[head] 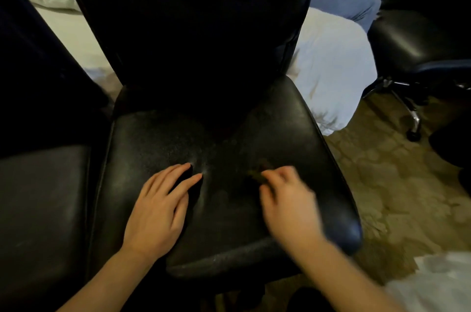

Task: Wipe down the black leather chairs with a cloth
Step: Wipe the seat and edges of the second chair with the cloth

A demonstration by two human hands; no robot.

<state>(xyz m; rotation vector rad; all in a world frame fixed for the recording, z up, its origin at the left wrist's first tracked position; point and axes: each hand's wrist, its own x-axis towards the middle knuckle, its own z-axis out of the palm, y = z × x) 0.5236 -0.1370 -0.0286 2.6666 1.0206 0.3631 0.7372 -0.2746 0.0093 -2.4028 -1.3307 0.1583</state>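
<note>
The dark cloth [257, 175] lies on the dusty seat of the centre black leather chair [158, 138], pinched in the blurred right hand [285, 199]. The left hand [159, 207] presses flat, fingers straight, on the seat. Another black chair [418, 41] stands right.

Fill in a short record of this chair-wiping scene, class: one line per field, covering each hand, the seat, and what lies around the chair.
left hand: flat on the seat, fingers straight
right hand: blurred, fingers curled on a small dark cloth against the seat
seat: black leather, dusty-looking specks across it
backrest: black, upright behind the seat
second chair: black, on castors, to the right
third seat: black, close on the left
floor: patterned carpet
bedding: white, behind the chair
</note>
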